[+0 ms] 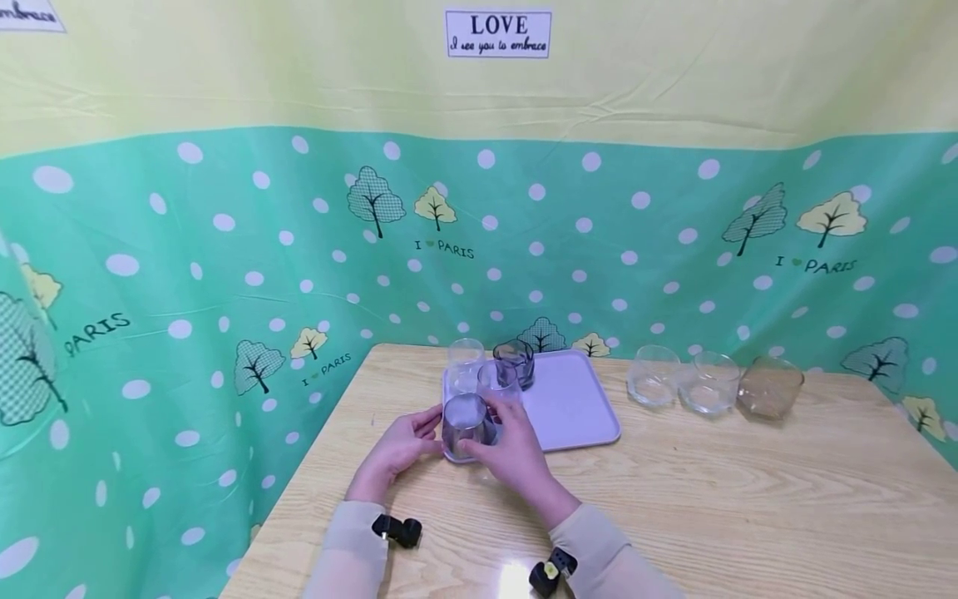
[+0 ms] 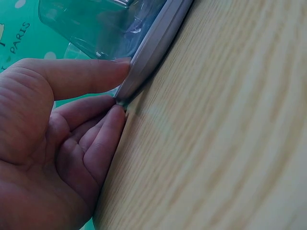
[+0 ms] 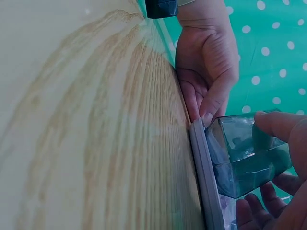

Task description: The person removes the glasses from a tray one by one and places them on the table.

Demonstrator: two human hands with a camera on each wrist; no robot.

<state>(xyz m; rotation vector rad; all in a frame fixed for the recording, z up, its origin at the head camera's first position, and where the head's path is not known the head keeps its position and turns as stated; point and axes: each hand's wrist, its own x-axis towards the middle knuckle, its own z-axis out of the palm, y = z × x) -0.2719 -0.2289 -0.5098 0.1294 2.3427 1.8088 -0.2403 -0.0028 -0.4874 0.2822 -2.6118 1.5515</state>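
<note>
Pale sleeves [image 1: 350,545] extend over the wooden surface [image 1: 674,507], where the left hand [image 1: 400,451] pinches the near left corner of a lilac tray [image 1: 572,408] and the right hand [image 1: 518,453] holds a grey glass [image 1: 463,414], fingers around its sides, at that corner, near three other glasses [image 1: 497,381] on the tray

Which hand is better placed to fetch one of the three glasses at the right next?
Probably the right hand, once it releases the grey glass it holds: it's nearer those three glasses, while the left hand pinches the tray's edge.
</note>
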